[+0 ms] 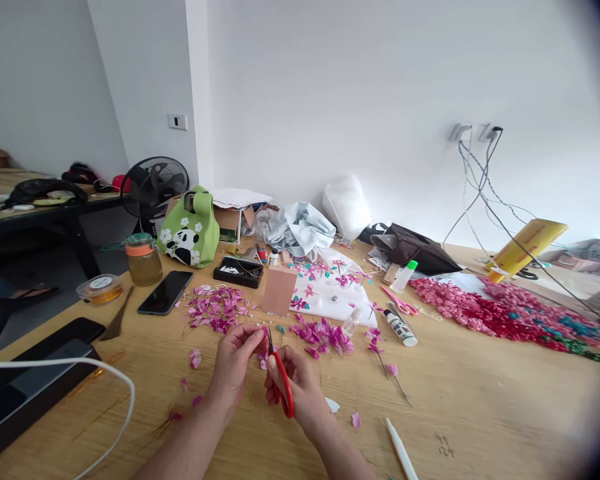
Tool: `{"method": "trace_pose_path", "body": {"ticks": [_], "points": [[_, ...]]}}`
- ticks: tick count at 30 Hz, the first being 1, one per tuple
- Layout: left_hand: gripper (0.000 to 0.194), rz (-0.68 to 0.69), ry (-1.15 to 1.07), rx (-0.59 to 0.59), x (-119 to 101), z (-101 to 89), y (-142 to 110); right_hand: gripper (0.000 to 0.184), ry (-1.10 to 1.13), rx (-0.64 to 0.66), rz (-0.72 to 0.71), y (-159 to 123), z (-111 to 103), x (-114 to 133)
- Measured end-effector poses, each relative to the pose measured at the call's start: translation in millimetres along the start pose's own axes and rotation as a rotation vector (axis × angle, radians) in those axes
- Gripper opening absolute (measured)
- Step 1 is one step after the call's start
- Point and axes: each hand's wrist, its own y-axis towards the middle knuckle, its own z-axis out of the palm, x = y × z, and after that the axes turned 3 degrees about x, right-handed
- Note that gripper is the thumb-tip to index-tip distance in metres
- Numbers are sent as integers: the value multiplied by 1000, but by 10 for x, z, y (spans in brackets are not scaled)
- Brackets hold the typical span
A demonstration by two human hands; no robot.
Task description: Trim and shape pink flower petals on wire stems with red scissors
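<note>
My right hand (295,380) is closed around a pair of scissors with red handles (285,387), their blades pointing away from me. Just left of the blades, the fingers of my left hand (237,357) pinch a small magenta petal (265,331), mostly hidden by the fingertips. Behind my hands lie a heap of loose magenta petals (217,308) on the left and a cluster of purple-pink petals (325,335) on the right. A pink petal (195,359) rests on the table left of my left hand.
A phone (165,292), a lidded jar (144,260) and a green panda bag (193,230) stand left. Right are a glue bottle (400,328), pink scissors (400,301) and red-pink strands (500,310). A white pen-like stick (401,448) lies near me; a white cable (125,380) loops at left.
</note>
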Motion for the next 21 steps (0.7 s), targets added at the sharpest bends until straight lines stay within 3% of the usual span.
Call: {"method": "trace_pose_path", "body": {"ticks": [21], "points": [[19, -73, -18, 19, 7, -6, -1, 58, 3, -63, 45, 29, 1, -22]]}}
